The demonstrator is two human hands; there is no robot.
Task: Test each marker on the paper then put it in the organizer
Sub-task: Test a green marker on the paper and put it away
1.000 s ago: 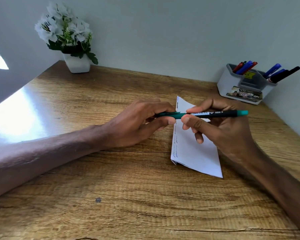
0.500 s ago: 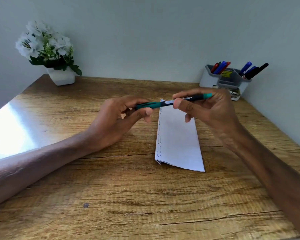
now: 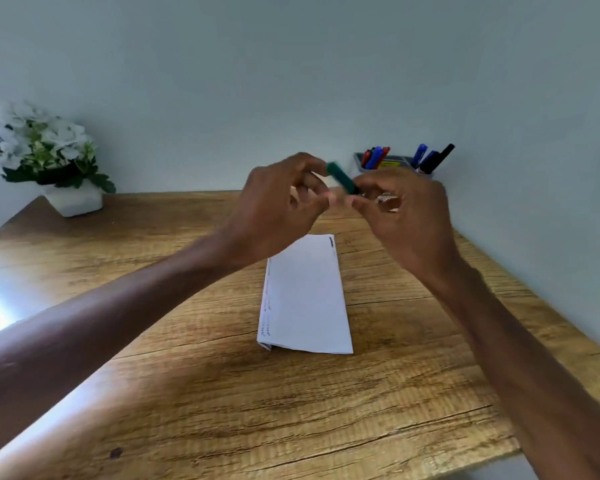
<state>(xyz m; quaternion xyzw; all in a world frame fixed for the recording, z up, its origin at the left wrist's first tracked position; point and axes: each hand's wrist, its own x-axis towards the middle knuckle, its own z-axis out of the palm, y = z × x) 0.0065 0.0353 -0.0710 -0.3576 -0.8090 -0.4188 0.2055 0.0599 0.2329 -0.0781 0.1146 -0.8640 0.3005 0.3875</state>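
A green marker (image 3: 342, 178) is held up in the air between both hands, above the far end of the paper. My left hand (image 3: 278, 209) pinches its green cap end. My right hand (image 3: 402, 216) grips the rest of the barrel, which the fingers hide. The folded white paper (image 3: 305, 296) lies flat on the wooden desk (image 3: 187, 393), with squiggly ink lines along its left edge. The grey organizer (image 3: 395, 164) stands at the back right against the wall, holding several red, blue and black markers; my right hand covers its lower part.
A white pot of white flowers (image 3: 45, 157) stands at the back left corner. Walls close the desk at the back and on the right. Bright glare lies on the desk's left side.
Both hands have lifted the green marker up and away from the paper, toward the organizer. The marker has turned from lying level to pointing away. The view has tilted up.
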